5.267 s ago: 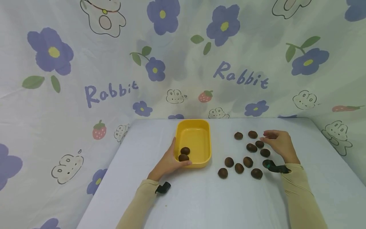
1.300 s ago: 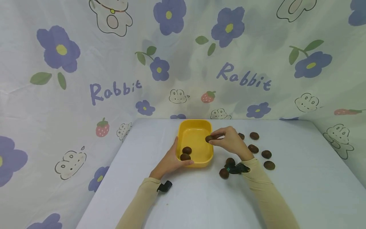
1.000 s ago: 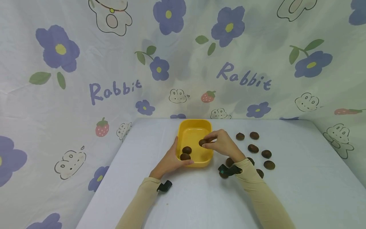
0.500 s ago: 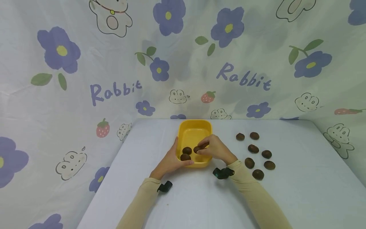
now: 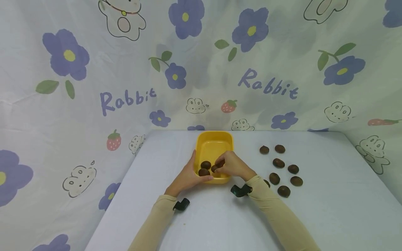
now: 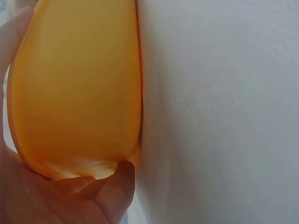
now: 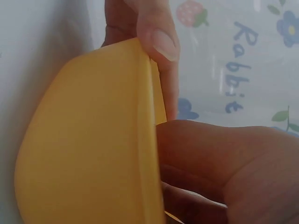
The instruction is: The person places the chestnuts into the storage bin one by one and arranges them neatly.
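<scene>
A yellow rectangular container (image 5: pixel 207 148) stands on the table. My left hand (image 5: pixel 184 177) grips its near left corner, thumb along the near rim and fingers along the left side. Two chestnuts (image 5: pixel 205 165) lie inside by that thumb. My right hand (image 5: pixel 235 165) reaches over the right rim and pinches another chestnut (image 5: pixel 214 168) low inside, right of those two. In the left wrist view, the curled left fingers and thumb (image 6: pixel 122 182) hold the container's wall. The right wrist view shows the right hand (image 7: pixel 233 163) behind the container's wall, its fingertips hidden.
Several loose chestnuts (image 5: pixel 278 162) lie on the white table (image 5: pixel 213 216) to the right. One chestnut (image 5: pixel 267 183) is partly covered by the right sleeve (image 5: pixel 267 197). A printed cloth (image 5: pixel 201 52) hangs behind and at the sides.
My right hand has picked up a chestnut from the table's right side, carried it left over the rim and lowered it toward the container's near end. My left hand keeps its grip.
</scene>
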`<state>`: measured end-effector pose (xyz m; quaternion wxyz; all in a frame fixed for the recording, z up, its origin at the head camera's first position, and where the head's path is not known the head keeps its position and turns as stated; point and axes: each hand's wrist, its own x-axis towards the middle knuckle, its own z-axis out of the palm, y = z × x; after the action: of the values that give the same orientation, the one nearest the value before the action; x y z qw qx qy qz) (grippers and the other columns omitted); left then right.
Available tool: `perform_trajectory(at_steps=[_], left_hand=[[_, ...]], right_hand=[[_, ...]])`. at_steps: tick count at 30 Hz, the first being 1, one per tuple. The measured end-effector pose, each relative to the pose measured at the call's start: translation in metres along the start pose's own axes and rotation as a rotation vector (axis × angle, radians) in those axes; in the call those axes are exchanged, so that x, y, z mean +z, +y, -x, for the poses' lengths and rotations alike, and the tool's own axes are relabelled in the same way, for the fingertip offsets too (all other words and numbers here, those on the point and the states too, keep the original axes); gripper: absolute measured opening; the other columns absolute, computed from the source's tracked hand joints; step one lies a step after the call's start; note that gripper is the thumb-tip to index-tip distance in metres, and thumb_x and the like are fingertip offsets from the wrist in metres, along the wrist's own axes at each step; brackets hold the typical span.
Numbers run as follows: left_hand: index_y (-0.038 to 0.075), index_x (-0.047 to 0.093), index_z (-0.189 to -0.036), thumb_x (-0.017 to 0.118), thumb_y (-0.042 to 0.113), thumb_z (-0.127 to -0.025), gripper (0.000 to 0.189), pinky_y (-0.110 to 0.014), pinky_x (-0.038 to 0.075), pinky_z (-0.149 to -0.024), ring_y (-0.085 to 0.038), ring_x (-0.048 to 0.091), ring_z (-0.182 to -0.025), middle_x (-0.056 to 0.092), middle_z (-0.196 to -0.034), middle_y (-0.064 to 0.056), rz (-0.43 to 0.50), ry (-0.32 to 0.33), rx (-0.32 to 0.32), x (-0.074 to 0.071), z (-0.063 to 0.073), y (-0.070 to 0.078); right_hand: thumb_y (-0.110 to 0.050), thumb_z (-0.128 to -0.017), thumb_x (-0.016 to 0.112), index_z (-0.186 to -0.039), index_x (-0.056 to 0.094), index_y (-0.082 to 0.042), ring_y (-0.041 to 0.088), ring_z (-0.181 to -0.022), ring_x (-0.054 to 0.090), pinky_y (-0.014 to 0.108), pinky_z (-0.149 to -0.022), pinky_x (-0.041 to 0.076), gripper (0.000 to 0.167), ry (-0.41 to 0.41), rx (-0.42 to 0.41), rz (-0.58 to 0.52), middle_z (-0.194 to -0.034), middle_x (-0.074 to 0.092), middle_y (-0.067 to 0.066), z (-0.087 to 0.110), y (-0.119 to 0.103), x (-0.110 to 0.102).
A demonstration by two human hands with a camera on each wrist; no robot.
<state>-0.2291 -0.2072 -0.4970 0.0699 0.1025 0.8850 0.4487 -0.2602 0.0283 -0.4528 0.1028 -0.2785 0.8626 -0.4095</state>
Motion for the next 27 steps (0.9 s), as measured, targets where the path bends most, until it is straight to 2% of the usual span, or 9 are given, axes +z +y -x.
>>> perform_trajectory(at_steps=[4, 11, 14, 19, 22, 27], left_hand=[[0.016, -0.005, -0.168, 0.088, 0.063, -0.070, 0.143, -0.057, 0.025, -0.129, -0.030, 0.021, -0.161, 0.008, -0.176, -0.007, -0.006, -0.001, -0.001, 0.000, -0.001, 0.000], [0.018, -0.007, -0.167, 0.087, 0.067, -0.069, 0.144, -0.056, 0.023, -0.129, -0.030, 0.021, -0.161, 0.008, -0.176, -0.007, -0.021, -0.004, -0.022, -0.001, 0.000, 0.003], [0.018, -0.007, -0.167, 0.087, 0.067, -0.070, 0.144, -0.056, 0.023, -0.129, -0.030, 0.020, -0.161, 0.008, -0.176, -0.006, -0.022, -0.003, -0.019, -0.001, 0.000, 0.003], [0.018, -0.007, -0.167, 0.087, 0.066, -0.070, 0.144, -0.056, 0.022, -0.130, -0.029, 0.020, -0.161, 0.008, -0.176, -0.005, -0.014, -0.006, -0.014, -0.001, 0.001, 0.002], [0.018, -0.007, -0.167, 0.087, 0.066, -0.070, 0.144, -0.056, 0.022, -0.130, -0.029, 0.020, -0.161, 0.008, -0.176, -0.006, -0.012, -0.008, -0.016, -0.001, 0.001, 0.003], [0.019, -0.007, -0.167, 0.087, 0.068, -0.069, 0.144, -0.056, 0.022, -0.130, -0.029, 0.020, -0.161, 0.008, -0.176, -0.006, -0.016, -0.009, -0.019, -0.001, 0.001, 0.003]], right_hand=[[-0.002, -0.080, 0.083, -0.092, 0.082, -0.001, 0.008, -0.070, 0.066, 0.021, -0.064, 0.057, 0.012, -0.031, 0.006, 0.026, -0.083, 0.079, 0.004, -0.001, -0.004, 0.003], [-0.002, -0.081, 0.084, -0.087, 0.081, -0.001, 0.011, -0.059, 0.055, 0.021, -0.053, 0.047, 0.007, -0.068, 0.073, 0.108, -0.069, 0.070, 0.000, -0.003, -0.012, 0.007], [-0.002, -0.081, 0.083, -0.081, 0.080, -0.002, 0.010, -0.055, 0.050, 0.020, -0.050, 0.041, 0.003, -0.078, 0.061, 0.130, -0.062, 0.064, -0.003, -0.005, -0.012, 0.009], [-0.002, -0.082, 0.082, -0.067, 0.075, -0.006, 0.007, -0.049, 0.040, 0.019, -0.045, 0.031, 0.017, -0.085, 0.004, 0.171, -0.053, 0.052, -0.006, -0.007, -0.009, 0.013], [-0.002, -0.082, 0.083, -0.066, 0.073, -0.006, 0.007, -0.049, 0.039, 0.019, -0.045, 0.030, 0.019, -0.089, 0.000, 0.190, -0.052, 0.049, -0.007, -0.007, -0.009, 0.014], [-0.003, -0.082, 0.084, -0.069, 0.073, -0.005, 0.010, -0.051, 0.043, 0.020, -0.047, 0.035, 0.017, -0.098, 0.031, 0.191, -0.055, 0.053, -0.004, -0.007, -0.014, 0.014]])
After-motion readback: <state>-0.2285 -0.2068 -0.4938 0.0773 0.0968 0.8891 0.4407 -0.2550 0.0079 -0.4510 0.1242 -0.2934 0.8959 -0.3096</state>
